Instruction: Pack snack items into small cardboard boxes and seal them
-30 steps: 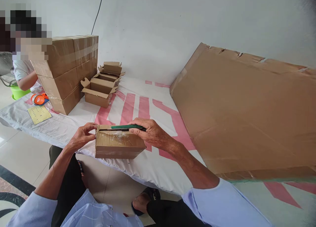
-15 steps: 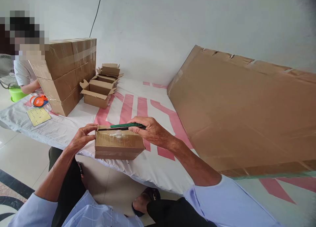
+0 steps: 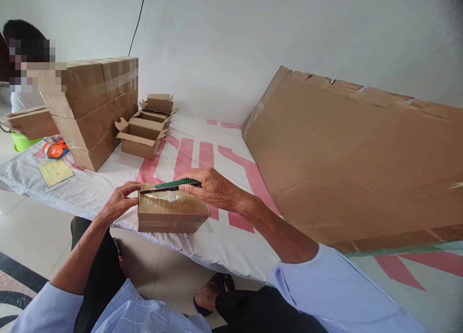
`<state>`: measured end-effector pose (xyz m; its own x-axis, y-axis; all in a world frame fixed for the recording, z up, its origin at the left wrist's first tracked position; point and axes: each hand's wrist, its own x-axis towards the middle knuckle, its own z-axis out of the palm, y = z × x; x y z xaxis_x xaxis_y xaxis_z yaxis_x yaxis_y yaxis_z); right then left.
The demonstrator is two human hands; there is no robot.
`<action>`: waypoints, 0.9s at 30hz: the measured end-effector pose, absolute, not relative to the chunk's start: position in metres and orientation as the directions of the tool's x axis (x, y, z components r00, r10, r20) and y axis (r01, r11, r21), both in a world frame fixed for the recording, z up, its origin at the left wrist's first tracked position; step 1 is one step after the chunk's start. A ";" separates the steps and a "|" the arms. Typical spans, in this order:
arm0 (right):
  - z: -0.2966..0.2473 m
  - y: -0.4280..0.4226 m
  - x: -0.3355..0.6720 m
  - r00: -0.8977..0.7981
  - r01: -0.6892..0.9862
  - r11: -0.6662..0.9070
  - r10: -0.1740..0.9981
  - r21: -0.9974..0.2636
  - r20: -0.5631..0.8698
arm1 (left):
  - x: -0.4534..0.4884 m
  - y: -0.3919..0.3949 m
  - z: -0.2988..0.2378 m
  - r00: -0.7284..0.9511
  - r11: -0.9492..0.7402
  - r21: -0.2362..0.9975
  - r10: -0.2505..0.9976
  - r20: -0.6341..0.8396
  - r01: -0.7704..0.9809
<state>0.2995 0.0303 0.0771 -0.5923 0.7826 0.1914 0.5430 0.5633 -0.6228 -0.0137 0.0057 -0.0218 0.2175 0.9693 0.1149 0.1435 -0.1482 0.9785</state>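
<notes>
A small taped cardboard box (image 3: 170, 211) lies at the near edge of the table. My left hand (image 3: 119, 201) grips its left end with curled fingers. My right hand (image 3: 208, 187) is closed on a green-handled utility knife (image 3: 170, 185), laid flat along the box's top far edge with the blade pointing left toward my left hand.
The table carries a white and pink plastic sheet (image 3: 202, 154). A big flat cardboard sheet (image 3: 347, 154) leans on the right. Open small boxes (image 3: 144, 130) and a stack of sealed cartons (image 3: 96, 106) stand at the back left, beside an orange tape dispenser (image 3: 54, 149). Another person at far left holds a box (image 3: 34, 122).
My right hand has drawn the knife a little to the left along the box top. The person at far left now holds up a box.
</notes>
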 end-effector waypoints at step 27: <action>0.087 0.032 0.314 -0.622 0.590 0.554 0.776 -0.587 0.106 | -0.008 0.012 -0.020 0.229 -0.098 0.981 0.972 0.057 0.169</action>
